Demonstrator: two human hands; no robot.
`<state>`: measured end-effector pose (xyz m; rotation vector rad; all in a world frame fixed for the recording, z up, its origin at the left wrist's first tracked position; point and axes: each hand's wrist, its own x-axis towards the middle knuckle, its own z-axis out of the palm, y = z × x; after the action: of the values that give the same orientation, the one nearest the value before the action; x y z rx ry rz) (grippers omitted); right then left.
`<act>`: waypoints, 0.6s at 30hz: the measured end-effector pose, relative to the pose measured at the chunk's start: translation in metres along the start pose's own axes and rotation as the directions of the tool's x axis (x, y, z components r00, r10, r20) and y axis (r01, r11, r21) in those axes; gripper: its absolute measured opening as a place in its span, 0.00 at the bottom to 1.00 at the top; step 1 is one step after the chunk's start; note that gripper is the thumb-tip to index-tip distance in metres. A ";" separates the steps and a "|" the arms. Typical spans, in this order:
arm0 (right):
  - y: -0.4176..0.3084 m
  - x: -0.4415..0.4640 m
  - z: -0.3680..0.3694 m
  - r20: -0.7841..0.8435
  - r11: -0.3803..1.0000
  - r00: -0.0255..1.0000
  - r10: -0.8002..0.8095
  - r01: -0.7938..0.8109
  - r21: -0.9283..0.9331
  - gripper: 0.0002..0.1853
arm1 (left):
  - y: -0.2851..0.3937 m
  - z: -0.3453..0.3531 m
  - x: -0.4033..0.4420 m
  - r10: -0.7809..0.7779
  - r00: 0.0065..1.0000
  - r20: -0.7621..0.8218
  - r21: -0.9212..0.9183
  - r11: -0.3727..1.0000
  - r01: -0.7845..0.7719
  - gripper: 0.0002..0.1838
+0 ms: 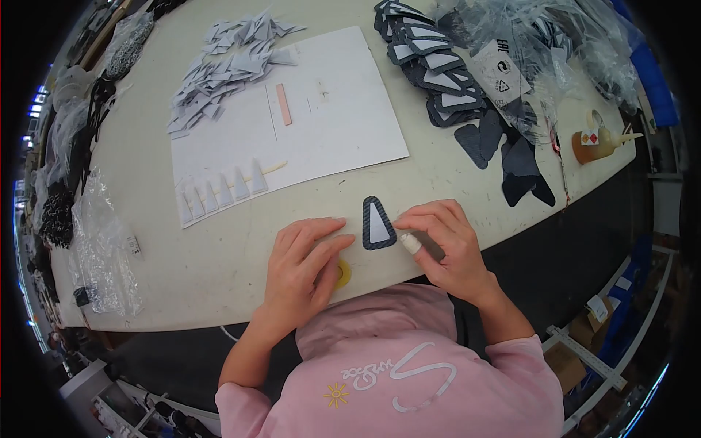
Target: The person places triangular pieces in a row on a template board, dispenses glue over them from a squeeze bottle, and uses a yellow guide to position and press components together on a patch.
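Observation:
A dark fabric piece (369,237) with a light triangular patch on it lies flat on the table near the front edge, between my hands. My left hand (303,263) is to its left with fingers apart and holds nothing; a yellow round object (343,274) is partly hidden beside it. My right hand (445,244), with a white wrap on one finger, is open at the piece's right edge, fingertips close to it; whether they touch is unclear. Several light triangular pieces (240,184) stand in a row along the front of a white board (343,131).
Loose light pieces (219,73) are heaped at the board's back left, with a pinkish strip (283,104) near its middle. Stacked patched dark pieces (438,62), plain dark pieces (520,164) and a glue bottle (595,148) are at right. Plastic bags (102,248) lie at left.

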<state>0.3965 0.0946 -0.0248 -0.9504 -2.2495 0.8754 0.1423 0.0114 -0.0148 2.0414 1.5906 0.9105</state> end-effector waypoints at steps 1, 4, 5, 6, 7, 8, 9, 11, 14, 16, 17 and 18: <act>0.000 -0.001 0.001 0.001 1.000 1.000 -0.004 0.004 -0.014 0.22 | 0.000 -0.001 0.006 0.032 0.999 0.036 -0.004 0.999 -0.031 0.22; -0.003 -0.002 0.002 0.003 0.997 0.999 -0.048 0.048 -0.066 0.22 | 0.000 0.000 0.023 0.131 0.981 0.141 -0.011 0.991 -0.131 0.25; -0.002 -0.002 0.002 0.011 0.994 0.998 -0.060 0.061 -0.095 0.22 | -0.001 0.001 0.029 0.169 0.970 0.175 -0.010 0.985 -0.170 0.26; -0.001 -0.003 0.003 0.018 0.990 0.997 -0.071 0.073 -0.123 0.22 | -0.002 0.002 0.032 0.206 0.956 0.210 -0.011 0.978 -0.208 0.28; 0.000 -0.004 0.003 0.025 0.985 0.996 -0.081 0.084 -0.150 0.21 | -0.004 0.003 0.033 0.238 0.944 0.229 0.019 0.968 -0.249 0.29; -0.001 -0.004 0.003 0.027 0.979 0.996 -0.087 0.090 -0.184 0.21 | -0.008 0.007 0.034 0.270 0.930 0.250 0.048 0.956 -0.290 0.29; -0.002 -0.004 0.003 0.028 0.972 0.996 -0.090 0.094 -0.216 0.20 | -0.011 0.009 0.035 0.301 0.913 0.274 0.074 0.940 -0.332 0.30; -0.003 -0.007 0.005 0.030 0.960 0.995 -0.091 0.096 -0.262 0.20 | -0.017 0.007 0.036 0.329 0.904 0.272 0.089 0.927 -0.364 0.30; -0.001 -0.009 0.004 0.044 0.950 0.994 -0.099 0.107 -0.293 0.20 | -0.021 0.001 0.037 0.326 0.904 0.277 0.088 0.928 -0.361 0.30; 0.000 -0.009 0.003 0.056 0.947 0.993 -0.107 0.119 -0.298 0.21 | -0.023 -0.001 0.036 0.316 0.908 0.274 0.080 0.933 -0.349 0.29; 0.000 -0.010 0.003 0.065 0.946 0.992 -0.104 0.119 -0.302 0.21 | -0.023 -0.001 0.035 0.316 0.910 0.268 0.076 0.935 -0.347 0.28; 0.000 -0.010 0.002 0.074 0.944 0.992 -0.103 0.121 -0.307 0.22 | -0.024 -0.002 0.035 0.317 0.912 0.262 0.072 0.935 -0.346 0.28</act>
<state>0.4010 0.0860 -0.0285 -0.9299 -2.5126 0.5106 0.1292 0.0515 -0.0204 2.4508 1.2115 0.6479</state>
